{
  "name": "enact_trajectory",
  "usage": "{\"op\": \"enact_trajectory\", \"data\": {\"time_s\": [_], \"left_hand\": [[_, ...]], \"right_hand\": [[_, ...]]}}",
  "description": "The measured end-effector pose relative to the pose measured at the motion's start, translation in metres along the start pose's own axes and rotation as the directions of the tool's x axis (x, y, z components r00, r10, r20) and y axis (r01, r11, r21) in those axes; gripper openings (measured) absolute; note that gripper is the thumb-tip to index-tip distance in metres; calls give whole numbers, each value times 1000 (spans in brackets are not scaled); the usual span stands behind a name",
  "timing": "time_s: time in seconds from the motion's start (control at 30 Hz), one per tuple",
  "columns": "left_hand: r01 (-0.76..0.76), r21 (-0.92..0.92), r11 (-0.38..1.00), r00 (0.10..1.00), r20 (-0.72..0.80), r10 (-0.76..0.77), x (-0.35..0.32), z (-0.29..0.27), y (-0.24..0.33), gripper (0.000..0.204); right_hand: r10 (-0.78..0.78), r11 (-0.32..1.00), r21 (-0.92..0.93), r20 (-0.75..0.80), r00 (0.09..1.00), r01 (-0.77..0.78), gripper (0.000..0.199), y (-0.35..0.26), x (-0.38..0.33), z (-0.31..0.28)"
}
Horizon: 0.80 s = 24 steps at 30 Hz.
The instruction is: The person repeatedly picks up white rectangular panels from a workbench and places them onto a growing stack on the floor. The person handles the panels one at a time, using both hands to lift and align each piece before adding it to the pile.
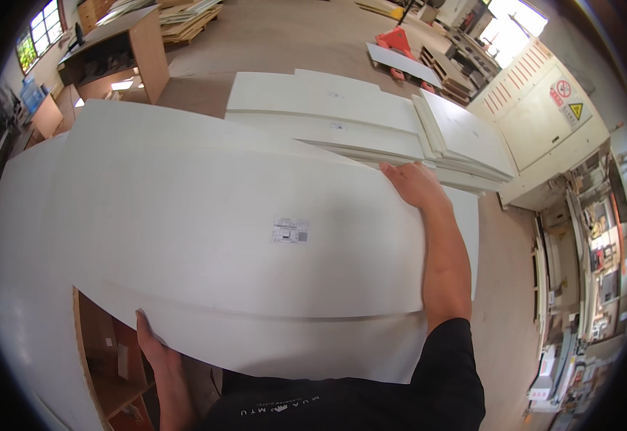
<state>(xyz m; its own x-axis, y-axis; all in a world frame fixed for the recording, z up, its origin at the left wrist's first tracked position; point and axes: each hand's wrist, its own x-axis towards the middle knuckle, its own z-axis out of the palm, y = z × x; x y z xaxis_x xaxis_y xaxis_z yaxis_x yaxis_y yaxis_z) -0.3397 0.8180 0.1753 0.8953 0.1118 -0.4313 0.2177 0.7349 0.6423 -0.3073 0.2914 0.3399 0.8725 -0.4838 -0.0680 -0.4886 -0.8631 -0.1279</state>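
A large white panel (206, 179) with a small printed label (290, 230) spreads across the middle in front of me. Beneath it another white panel (313, 343) sticks out on my side. My right hand (415, 184) is closed over the far right edge of the labelled panel, its fingertips hidden beyond that edge. Low on the left, my left hand (158, 350) grips the near edge of the lower panel, thumb against the edge and the other fingers out of sight underneath.
Beyond lie stacks of white panels (306, 97), with more on the right (468, 129). A cream machine cabinet (543, 118) stands at right. Near my left arm is an open brown wooden compartment (112, 359). A wooden desk (145, 54) and red pallet jack (395, 41) stand farther back.
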Motion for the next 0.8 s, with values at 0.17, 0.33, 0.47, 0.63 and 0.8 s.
{"op": "enact_trajectory", "data": {"time_s": [0.17,0.33,0.47,0.63,0.8], "left_hand": [[140,26,990,988,66,-141,36,96,-87,48],[317,27,948,947,-57,-315,53,166,-177,48],[375,32,926,921,-121,-369,76,199,-222,49],[349,27,937,930,-136,-342,117,235,-246,49],[297,22,955,941,-174,-289,174,282,-262,49]], "right_hand": [[74,997,-26,-46,996,-75,68,131,41,-6],[207,958,-210,49,977,-193,68,203,93,-17],[196,962,-221,158,968,-159,68,228,151,-10],[162,971,-212,241,957,-111,66,242,247,12],[86,980,-196,232,969,-40,66,230,348,23]]}}
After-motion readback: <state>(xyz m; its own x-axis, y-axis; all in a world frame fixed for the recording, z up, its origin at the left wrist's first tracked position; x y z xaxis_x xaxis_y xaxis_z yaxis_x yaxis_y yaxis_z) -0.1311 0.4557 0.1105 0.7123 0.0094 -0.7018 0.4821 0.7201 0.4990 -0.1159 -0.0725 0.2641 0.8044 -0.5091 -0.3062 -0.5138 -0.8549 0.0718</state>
